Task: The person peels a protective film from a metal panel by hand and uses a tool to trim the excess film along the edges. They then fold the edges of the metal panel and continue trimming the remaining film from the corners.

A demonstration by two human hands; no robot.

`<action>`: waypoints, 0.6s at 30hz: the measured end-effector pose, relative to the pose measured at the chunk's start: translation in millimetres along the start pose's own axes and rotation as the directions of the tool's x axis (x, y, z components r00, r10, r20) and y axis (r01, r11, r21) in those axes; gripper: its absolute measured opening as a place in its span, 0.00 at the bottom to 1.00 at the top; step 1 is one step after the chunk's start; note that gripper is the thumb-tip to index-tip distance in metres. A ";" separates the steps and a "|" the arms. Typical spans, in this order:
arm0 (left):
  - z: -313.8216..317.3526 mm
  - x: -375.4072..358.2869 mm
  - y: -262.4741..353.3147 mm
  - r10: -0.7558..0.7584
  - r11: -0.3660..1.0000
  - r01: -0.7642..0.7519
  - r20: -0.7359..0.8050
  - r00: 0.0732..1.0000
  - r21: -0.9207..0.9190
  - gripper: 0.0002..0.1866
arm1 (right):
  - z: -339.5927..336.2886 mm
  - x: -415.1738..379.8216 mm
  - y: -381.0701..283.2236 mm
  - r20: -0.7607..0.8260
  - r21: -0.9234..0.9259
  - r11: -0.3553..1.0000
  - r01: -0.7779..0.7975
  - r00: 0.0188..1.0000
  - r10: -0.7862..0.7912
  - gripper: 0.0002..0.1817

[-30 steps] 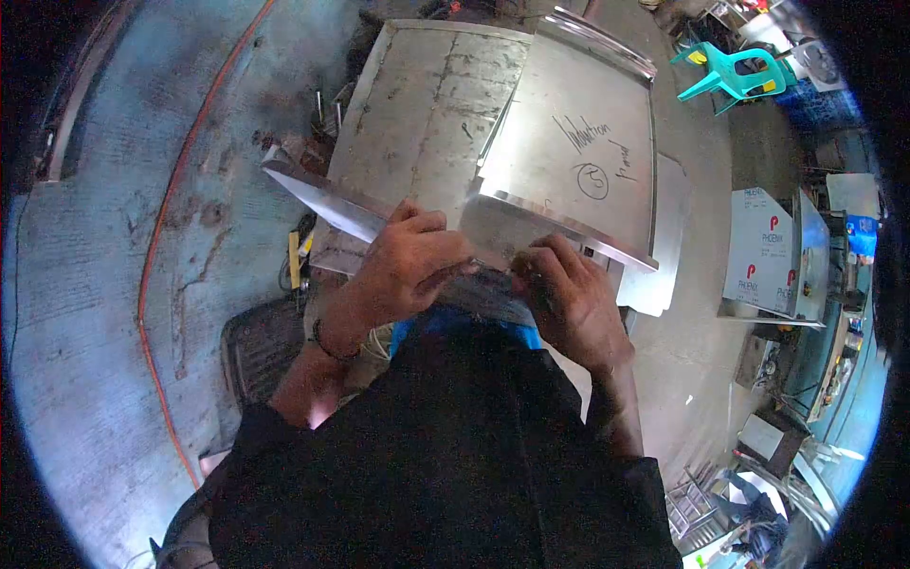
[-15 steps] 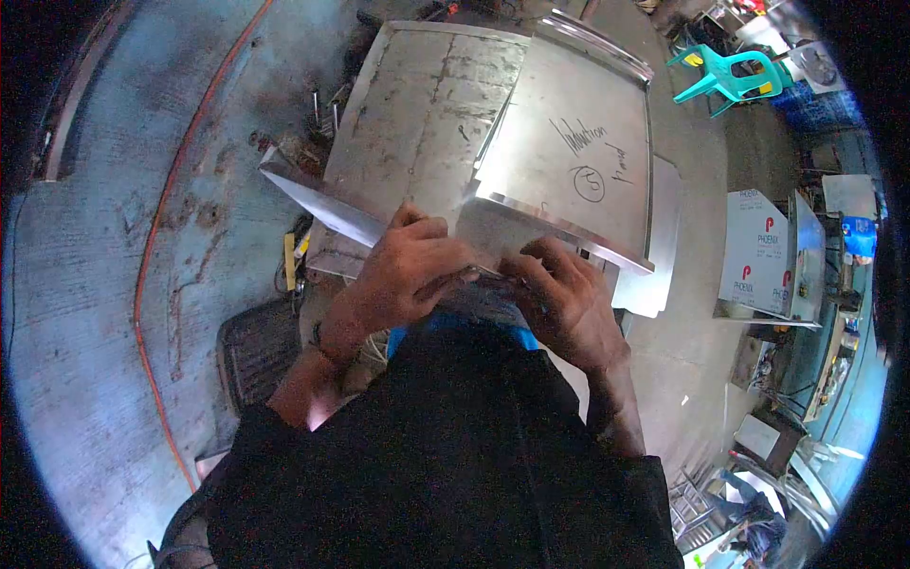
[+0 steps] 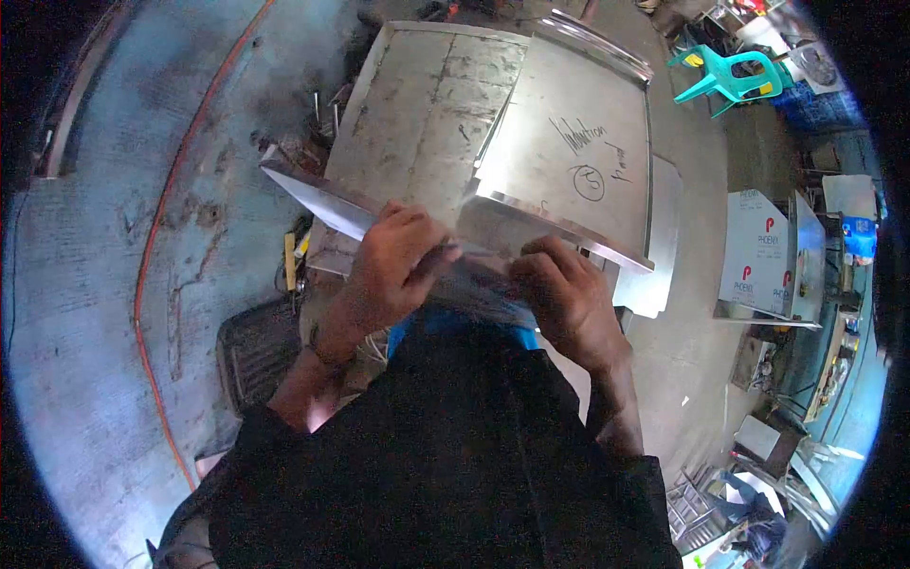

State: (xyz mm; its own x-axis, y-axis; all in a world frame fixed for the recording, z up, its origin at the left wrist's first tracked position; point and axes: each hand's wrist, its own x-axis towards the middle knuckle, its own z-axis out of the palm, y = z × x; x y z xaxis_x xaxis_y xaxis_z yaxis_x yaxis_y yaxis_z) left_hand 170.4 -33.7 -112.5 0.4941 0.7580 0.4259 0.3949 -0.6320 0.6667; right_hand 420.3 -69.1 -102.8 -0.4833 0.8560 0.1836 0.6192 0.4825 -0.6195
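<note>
Close to my body, both hands are at a thin, greyish, see-through sheet (image 3: 479, 289), blurred by motion. My left hand (image 3: 398, 261) has its fingers closed on the sheet's left side. On its right edge, the fingers of my right hand (image 3: 569, 299) are pinched together. Just beyond them lies a metal panel (image 3: 583, 142) with handwriting and a circled mark, its folded edge facing me. A narrow metal strip (image 3: 322, 204) slants out to the left behind my left hand.
Under the panel is a worn metal table (image 3: 417, 114). A turquoise plastic chair (image 3: 730, 76) stands at the upper right. Boxy sheets printed PHOENIX (image 3: 755, 251) are at the right. A dark chair (image 3: 251, 356) is at the left, beside the blue wall (image 3: 95, 284).
My left hand has shifted slightly left and the gap between my hands is wider. The sheet between them shows more.
</note>
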 end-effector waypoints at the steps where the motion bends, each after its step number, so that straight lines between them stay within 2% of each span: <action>1: 2.6 2.4 1.8 -0.052 0.998 0.054 -0.047 0.998 0.035 0.07 | -1.6 0.4 -1.8 -0.017 0.043 0.999 -0.028 0.999 0.029 0.13; 2: 5.4 5.0 3.9 -0.103 0.992 0.109 -0.096 0.990 0.067 0.08 | -2.4 0.0 -3.3 -0.032 0.086 0.995 -0.057 0.998 0.060 0.12; 5: 10.3 18.4 8.2 -0.184 0.976 0.195 -0.109 0.977 0.093 0.09 | -3.1 -2.6 -1.0 -0.027 0.095 0.993 -0.070 0.997 0.072 0.12; 9: 18.7 31.4 6.9 -0.195 0.975 0.205 -0.108 0.975 0.082 0.11 | -0.6 -6.0 -1.4 -0.055 0.098 0.992 -0.076 0.995 0.081 0.12; 11: 19.7 36.1 9.0 -0.280 0.953 0.281 -0.023 0.960 0.109 0.12 | -2.1 -7.6 -2.2 -0.059 0.147 0.986 -0.082 0.994 0.092 0.12; 15: 29.4 31.7 1.6 -0.271 0.942 0.260 0.027 0.962 0.211 0.12 | -4.7 -10.1 -2.1 -0.084 0.100 0.994 -0.050 0.995 0.058 0.12; 17: 33.1 27.4 -2.4 -0.177 0.963 0.181 -0.037 0.983 0.200 0.10 | -7.0 -13.1 -1.2 -0.065 0.065 0.997 -0.049 0.996 0.053 0.12; 18: 35.0 26.2 -3.7 -0.178 0.963 0.181 -0.035 0.983 0.197 0.10 | -8.8 -15.3 -1.2 -0.064 0.065 0.997 -0.052 0.996 0.056 0.12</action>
State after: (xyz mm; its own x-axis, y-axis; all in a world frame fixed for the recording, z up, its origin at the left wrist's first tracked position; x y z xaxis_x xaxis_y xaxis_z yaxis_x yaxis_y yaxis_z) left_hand 208.9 -17.2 -125.2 0.3884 0.8635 0.3216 0.6230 -0.5032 0.5988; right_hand 432.4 -81.0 -98.1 -0.4069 0.8919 0.1973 0.6021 0.4242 -0.6764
